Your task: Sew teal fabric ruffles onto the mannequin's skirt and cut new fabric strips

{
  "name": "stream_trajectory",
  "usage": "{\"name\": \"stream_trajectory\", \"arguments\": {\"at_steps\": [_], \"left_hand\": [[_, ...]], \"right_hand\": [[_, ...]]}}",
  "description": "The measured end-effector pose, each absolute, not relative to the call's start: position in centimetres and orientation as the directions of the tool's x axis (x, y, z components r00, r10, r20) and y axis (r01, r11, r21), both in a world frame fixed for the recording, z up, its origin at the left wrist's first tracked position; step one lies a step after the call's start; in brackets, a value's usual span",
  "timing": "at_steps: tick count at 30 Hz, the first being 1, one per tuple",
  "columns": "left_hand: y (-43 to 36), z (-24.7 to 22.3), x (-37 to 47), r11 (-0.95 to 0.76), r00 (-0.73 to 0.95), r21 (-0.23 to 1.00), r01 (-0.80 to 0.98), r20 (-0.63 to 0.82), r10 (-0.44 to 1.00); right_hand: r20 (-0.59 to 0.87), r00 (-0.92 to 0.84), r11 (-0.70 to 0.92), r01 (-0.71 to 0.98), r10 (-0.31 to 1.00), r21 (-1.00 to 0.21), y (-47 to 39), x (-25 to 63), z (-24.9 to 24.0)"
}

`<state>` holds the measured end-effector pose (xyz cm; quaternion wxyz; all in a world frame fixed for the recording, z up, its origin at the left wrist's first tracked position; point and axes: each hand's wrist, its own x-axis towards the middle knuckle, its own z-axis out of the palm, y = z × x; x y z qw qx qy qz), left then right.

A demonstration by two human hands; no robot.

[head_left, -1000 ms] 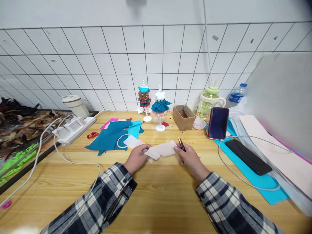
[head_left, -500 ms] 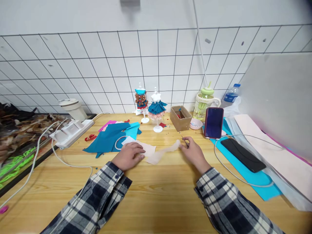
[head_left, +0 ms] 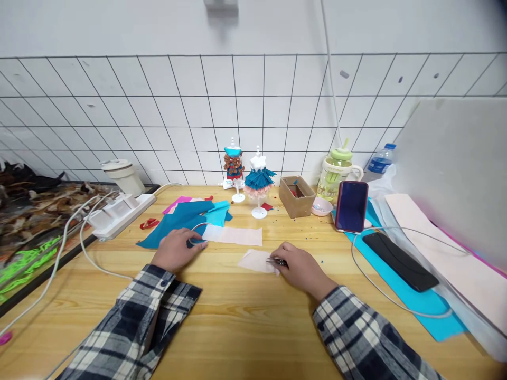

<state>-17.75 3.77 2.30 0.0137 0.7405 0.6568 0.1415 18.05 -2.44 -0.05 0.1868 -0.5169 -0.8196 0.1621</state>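
My right hand [head_left: 303, 268] is closed around small dark scissors [head_left: 277, 261], their blades pointing left. Under the blades lies a small pale pink crepe paper piece [head_left: 253, 260], one end at my fingers. My left hand [head_left: 178, 250] rests with loosely bent fingers over the edge of the dark teal paper [head_left: 168, 221]. Its fingertips are at the near left corner of a flat pale pink strip [head_left: 237, 236]; whether they touch it I cannot tell. A thin white loop [head_left: 197, 227] curves beside those fingers.
Two small dress forms [head_left: 259, 179] in paper outfits stand near the wall. A cardboard box [head_left: 297, 198], a pink dish [head_left: 321, 207] and an upright phone [head_left: 351, 206] are to their right. A power strip [head_left: 124, 216] lies left; a black case [head_left: 400, 262] lies right on blue paper.
My left hand has moved left off the pink strip, which now shows more fully. My right hand has come nearer and left with the scissors, and the loose pink piece now lies apart from the strip.
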Motion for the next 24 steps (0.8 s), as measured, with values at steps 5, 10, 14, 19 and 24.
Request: {"name": "stream_trajectory", "arguments": {"at_steps": [5, 10, 14, 19, 24], "left_hand": [[3.8, 1.7, -17.5, -0.142, -0.002, 0.441, 0.886, 0.309, 0.951], [4.5, 0.5, -15.2, -0.15, 0.028, 0.366, 0.919, 0.318, 0.948], [4.0, 0.3, -13.5, -0.272, 0.213, 0.247, 0.93, 0.241, 0.947], [4.0, 1.1, -15.3, -0.256, 0.15, 0.243, 0.936, 0.382, 0.912], [4.2, 0.9, -18.3, 0.12, -0.166, 0.173, 0.978, 0.286, 0.944]], "right_hand": [[0.343, -0.228, 0.402, 0.673, 0.911, -0.621, -1.4, 16.3, -0.2], [0.438, -0.036, 0.323, 0.73, 0.898, -0.603, 1.5, 12.5, -0.2], [0.329, -0.135, 0.285, 0.839, 0.935, -0.464, 2.9, 11.2, -0.6], [0.357, -0.107, 0.304, 0.77, 0.928, -0.561, 2.9, 12.3, -1.1], [0.419, 0.019, 0.332, 0.577, 0.908, -0.746, 3.3, 14.1, -1.5]]}}
